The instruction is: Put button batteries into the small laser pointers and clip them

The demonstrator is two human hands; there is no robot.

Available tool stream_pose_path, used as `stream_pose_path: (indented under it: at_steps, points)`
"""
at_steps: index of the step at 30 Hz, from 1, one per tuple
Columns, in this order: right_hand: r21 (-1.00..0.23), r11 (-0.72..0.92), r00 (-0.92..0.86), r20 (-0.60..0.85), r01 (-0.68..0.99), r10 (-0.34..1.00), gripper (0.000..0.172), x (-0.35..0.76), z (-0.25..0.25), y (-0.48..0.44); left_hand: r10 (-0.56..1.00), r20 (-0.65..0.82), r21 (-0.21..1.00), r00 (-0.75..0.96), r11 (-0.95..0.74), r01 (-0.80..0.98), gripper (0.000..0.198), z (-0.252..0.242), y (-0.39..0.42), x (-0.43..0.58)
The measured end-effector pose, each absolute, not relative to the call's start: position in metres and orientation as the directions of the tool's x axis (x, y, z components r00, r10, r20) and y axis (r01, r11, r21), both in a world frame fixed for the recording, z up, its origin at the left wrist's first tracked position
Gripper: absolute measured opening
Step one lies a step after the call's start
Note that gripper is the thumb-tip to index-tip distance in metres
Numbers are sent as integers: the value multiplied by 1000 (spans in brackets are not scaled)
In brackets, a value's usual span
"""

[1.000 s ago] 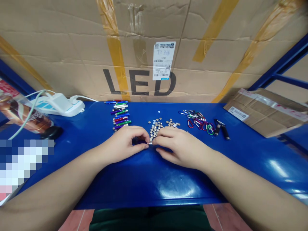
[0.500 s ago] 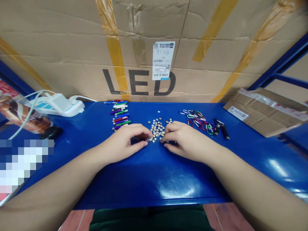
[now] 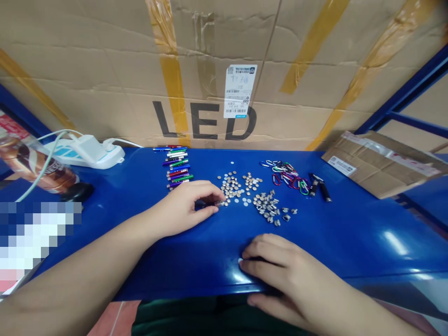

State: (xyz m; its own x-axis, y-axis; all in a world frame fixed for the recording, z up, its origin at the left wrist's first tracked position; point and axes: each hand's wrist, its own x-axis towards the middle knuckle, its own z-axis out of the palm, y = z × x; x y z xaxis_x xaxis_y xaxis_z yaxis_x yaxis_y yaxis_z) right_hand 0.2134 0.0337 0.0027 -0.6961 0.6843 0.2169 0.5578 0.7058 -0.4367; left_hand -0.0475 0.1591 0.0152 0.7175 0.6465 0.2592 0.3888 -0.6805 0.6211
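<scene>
My left hand [image 3: 191, 203] is curled at the left side of a pile of button cells [image 3: 231, 186]. Its thumb and fingertips close around a small item with a shiny end, mostly hidden by the fingers. Low on the table, close to its front edge, is my right hand [image 3: 280, 275]. One fingertip touches a small pale disc [image 3: 241, 261], likely a button cell, while the thumb stays apart below. More button cells [image 3: 251, 182] lie right of the pile. Small silver metal parts [image 3: 268, 206] form a heap between the cells and the right side.
Coloured metal tubes [image 3: 178, 170] lie stacked at the back left. Carabiners [image 3: 287, 175] and black cylinders [image 3: 320, 187] are at the right. A power strip [image 3: 93, 154], a bottle [image 3: 38, 163] and a cardboard box [image 3: 381, 161] flank the blue table [image 3: 196, 261].
My right hand has moved from the pile toward the table's front edge, with a pale disc at its fingertip. The silver parts are uncovered. My left hand has barely moved.
</scene>
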Motion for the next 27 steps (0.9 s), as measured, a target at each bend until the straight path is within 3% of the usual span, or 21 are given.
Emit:
stream_pose_path:
  at_steps: [8, 17, 27]
  points:
    - [-403, 758, -597, 466, 513, 653, 12, 214, -26, 3, 632, 268, 622, 727, -690, 369, 17, 13, 159, -48]
    - [-567, 692, -543, 444, 446, 713, 9, 213, -4, 18, 647, 305, 695, 699, -653, 301, 20, 9, 159, -47]
    - [-526, 701, -532, 460, 482, 711, 9, 197, 36, 121, 702, 288, 795, 651, -554, 246, 20, 8, 157, -42]
